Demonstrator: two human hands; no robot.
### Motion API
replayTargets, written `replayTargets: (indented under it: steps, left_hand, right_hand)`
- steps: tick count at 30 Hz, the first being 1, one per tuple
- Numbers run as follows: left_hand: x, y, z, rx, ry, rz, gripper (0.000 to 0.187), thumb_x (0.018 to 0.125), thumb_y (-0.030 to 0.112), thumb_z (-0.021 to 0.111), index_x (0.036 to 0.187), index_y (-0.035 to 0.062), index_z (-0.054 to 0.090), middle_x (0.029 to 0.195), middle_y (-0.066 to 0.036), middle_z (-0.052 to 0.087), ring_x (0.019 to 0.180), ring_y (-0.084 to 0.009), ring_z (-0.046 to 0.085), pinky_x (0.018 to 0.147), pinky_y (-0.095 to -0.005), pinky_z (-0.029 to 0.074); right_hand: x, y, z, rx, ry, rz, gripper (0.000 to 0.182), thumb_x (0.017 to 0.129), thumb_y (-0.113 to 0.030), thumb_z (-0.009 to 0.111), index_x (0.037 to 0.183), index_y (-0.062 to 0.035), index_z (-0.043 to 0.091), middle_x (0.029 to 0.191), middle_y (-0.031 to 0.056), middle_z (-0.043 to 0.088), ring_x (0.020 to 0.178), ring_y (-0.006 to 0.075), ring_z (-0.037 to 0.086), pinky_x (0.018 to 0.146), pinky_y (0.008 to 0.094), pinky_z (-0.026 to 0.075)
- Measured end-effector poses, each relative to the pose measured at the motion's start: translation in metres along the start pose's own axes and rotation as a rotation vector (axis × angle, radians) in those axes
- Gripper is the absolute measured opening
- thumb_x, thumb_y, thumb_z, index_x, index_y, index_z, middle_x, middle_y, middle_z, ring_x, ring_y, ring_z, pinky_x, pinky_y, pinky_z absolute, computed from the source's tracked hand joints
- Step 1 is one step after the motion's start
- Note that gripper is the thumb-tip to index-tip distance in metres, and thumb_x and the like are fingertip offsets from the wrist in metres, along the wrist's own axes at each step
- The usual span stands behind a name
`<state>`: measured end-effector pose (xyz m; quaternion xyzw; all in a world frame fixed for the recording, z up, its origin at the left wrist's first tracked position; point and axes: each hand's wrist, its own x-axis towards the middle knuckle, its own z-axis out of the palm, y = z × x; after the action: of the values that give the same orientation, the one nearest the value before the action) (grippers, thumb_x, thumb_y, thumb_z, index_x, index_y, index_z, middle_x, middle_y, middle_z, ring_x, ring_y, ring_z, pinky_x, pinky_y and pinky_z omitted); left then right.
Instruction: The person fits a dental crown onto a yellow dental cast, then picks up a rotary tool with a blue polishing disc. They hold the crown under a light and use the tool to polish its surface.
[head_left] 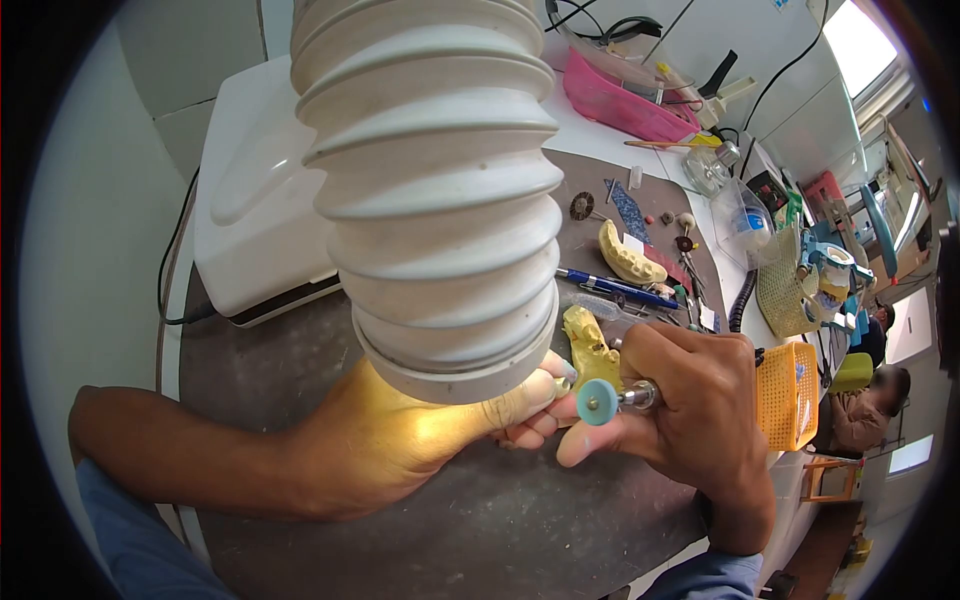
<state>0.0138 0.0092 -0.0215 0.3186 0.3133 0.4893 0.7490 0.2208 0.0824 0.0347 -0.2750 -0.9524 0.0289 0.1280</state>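
Note:
My right hand (695, 405) is closed around a rotary handpiece (638, 396) with a metal tip. A turquoise grinding disc (597, 401) is mounted at its end, facing up toward me. My left hand (430, 430) is closed, thumb and fingers pinching a small pale piece (564, 383) right beside the disc; its kind I cannot tell. The suction hose's mouth hides part of this hand. Just behind the fingertips lies a yellow dental cast (590, 345) on the dark mat (480, 530).
A ribbed white suction hose (440, 200) hangs over the work. Behind lie a cream dental cast (630, 254), a blue pen (620, 287) and several burs. A white machine (265, 180) stands left, an orange basket (788, 395) right, a pink tray (620, 100) at back. A person (868, 415) sits far right.

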Motion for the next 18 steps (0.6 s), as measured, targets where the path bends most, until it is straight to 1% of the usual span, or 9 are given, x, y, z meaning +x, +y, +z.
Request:
replayTargets:
  steps: [1, 2, 4, 5, 7, 9, 12, 16, 18]
  left_hand:
    - [-0.0003, 0.0008, 0.0001, -0.002, 0.003, 0.003, 0.021, 0.098, 0.009, 0.058, 0.116, -0.0019, 0.058, 0.1, -0.012, 0.064, 0.089, -0.0162, 0.063, 0.079, -0.0288, 0.053]
    - [-0.0005, 0.0023, 0.0004, 0.011, 0.001, -0.004, 0.021, 0.098, 0.009, 0.058, 0.116, -0.002, 0.057, 0.099, -0.012, 0.064, 0.089, -0.0162, 0.063, 0.079, -0.0292, 0.053]
    - [-0.0005, 0.0021, 0.0, 0.024, -0.004, -0.012, 0.021, 0.098, 0.01, 0.057, 0.115, -0.0022, 0.056, 0.098, -0.012, 0.064, 0.089, -0.0163, 0.063, 0.079, -0.0295, 0.053]
    - [-0.0004, 0.0005, -0.0007, 0.057, 0.001, 0.007, 0.02, 0.099, 0.01, 0.057, 0.115, -0.0021, 0.056, 0.097, -0.012, 0.064, 0.089, -0.0165, 0.063, 0.08, -0.0298, 0.053]
    - [-0.001, 0.0017, 0.0, 0.092, 0.008, 0.025, 0.02, 0.099, 0.01, 0.056, 0.115, -0.0021, 0.057, 0.097, -0.012, 0.064, 0.089, -0.0168, 0.063, 0.08, -0.0301, 0.053]
    - [-0.0025, 0.0083, 0.0025, 0.218, -0.004, 0.045, 0.019, 0.099, 0.01, 0.055, 0.113, -0.0022, 0.058, 0.096, -0.012, 0.064, 0.089, -0.0159, 0.062, 0.08, -0.0297, 0.053]
    - [-0.0022, 0.0085, 0.0015, 0.272, 0.014, 0.014, 0.02, 0.099, 0.01, 0.056, 0.115, -0.0023, 0.059, 0.096, -0.01, 0.065, 0.088, -0.0137, 0.062, 0.079, -0.0287, 0.053]
    - [-0.0042, 0.0054, 0.0049, 0.222, 0.085, 0.027, 0.023, 0.099, 0.011, 0.057, 0.117, -0.0026, 0.059, 0.095, -0.008, 0.065, 0.087, -0.0113, 0.061, 0.079, -0.0267, 0.051]
    - [-0.0033, 0.0095, 0.0008, 0.347, -0.01, -0.022, 0.027, 0.1, 0.013, 0.056, 0.121, -0.003, 0.059, 0.098, -0.007, 0.065, 0.088, -0.0103, 0.06, 0.079, -0.0243, 0.049]
  right_hand:
    - [0.0003, 0.0001, -0.0022, 0.035, -0.018, 0.019, 0.058, 0.067, -0.057, 0.079, 0.072, -0.005, 0.054, 0.057, 0.0051, 0.053, 0.043, 0.022, 0.054, 0.041, 0.0348, 0.041]
    - [-0.0002, 0.0007, -0.0015, 0.036, -0.02, 0.016, 0.058, 0.067, -0.057, 0.079, 0.072, -0.005, 0.054, 0.057, 0.0051, 0.053, 0.043, 0.022, 0.054, 0.041, 0.0348, 0.041]
    - [-0.0029, 0.0018, 0.0006, 0.037, 0.008, 0.07, 0.048, 0.071, -0.042, 0.083, 0.072, -0.0052, 0.053, 0.058, 0.0065, 0.053, 0.045, 0.0233, 0.054, 0.042, 0.0363, 0.04]
    - [-0.0027, 0.0014, 0.0002, 0.037, 0.007, 0.071, 0.048, 0.071, -0.042, 0.083, 0.072, -0.0052, 0.053, 0.058, 0.0065, 0.053, 0.045, 0.0233, 0.054, 0.042, 0.0363, 0.04]
    - [-0.0016, -0.0002, -0.0002, 0.07, 0.005, 0.071, 0.04, 0.073, -0.031, 0.083, 0.071, -0.0058, 0.052, 0.059, 0.0074, 0.054, 0.046, 0.0243, 0.054, 0.042, 0.0373, 0.04]
    - [-0.0024, -0.0004, 0.0013, 0.083, 0.009, 0.074, 0.04, 0.073, -0.031, 0.083, 0.071, -0.0058, 0.051, 0.059, 0.0077, 0.054, 0.045, 0.0243, 0.053, 0.042, 0.0374, 0.04]
    - [-0.0023, -0.002, 0.0007, 0.079, 0.016, 0.086, 0.041, 0.073, -0.031, 0.083, 0.07, -0.0057, 0.051, 0.059, 0.0081, 0.054, 0.045, 0.0245, 0.053, 0.042, 0.0373, 0.04]
    - [-0.0023, -0.0005, 0.0025, 0.055, 0.041, 0.083, 0.04, 0.073, -0.03, 0.083, 0.069, -0.0056, 0.051, 0.058, 0.0083, 0.054, 0.044, 0.0243, 0.052, 0.042, 0.0371, 0.039]
    - [-0.0021, -0.0012, 0.003, 0.065, 0.032, 0.082, 0.042, 0.073, -0.032, 0.083, 0.069, -0.0055, 0.051, 0.058, 0.0079, 0.053, 0.044, 0.0238, 0.052, 0.042, 0.0369, 0.039]
